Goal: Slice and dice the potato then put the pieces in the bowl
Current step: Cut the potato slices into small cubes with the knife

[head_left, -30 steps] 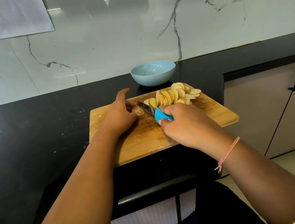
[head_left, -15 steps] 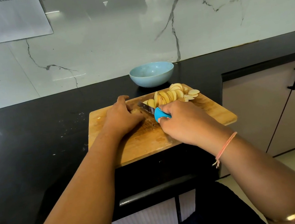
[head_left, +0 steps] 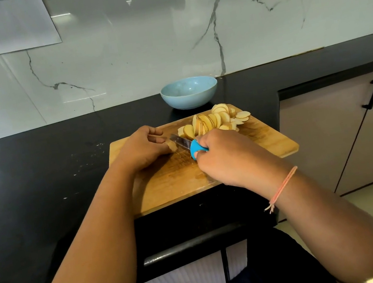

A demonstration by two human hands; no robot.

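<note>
The board (head_left: 174,178) is lying on the black counter (head_left: 38,178), its near edge overhanging the counter's front. On the board's far left part, the left hand (head_left: 141,150) is curling its fingers and pinching a small potato stub (head_left: 171,145), pressing it down onto the wood. Just right of the stub, the right hand (head_left: 227,156) is gripping the knife (head_left: 180,141) by its blue handle, fingers wrapped round it. The blade is pointing toward the board's far left, and its tip is sitting just beside the stub; whether the edge is touching the stub cannot be told. On the blade's other side, at the board's far right corner, the slices (head_left: 211,121) are leaning on one another in a fanned row, with a few lying flat at the corner's edge. The bowl (head_left: 189,92) is standing on the counter just beyond the board's far edge, apart from it, with nothing showing inside. A thread band (head_left: 282,188) is hanging on the right wrist over the board's near right side.
</note>
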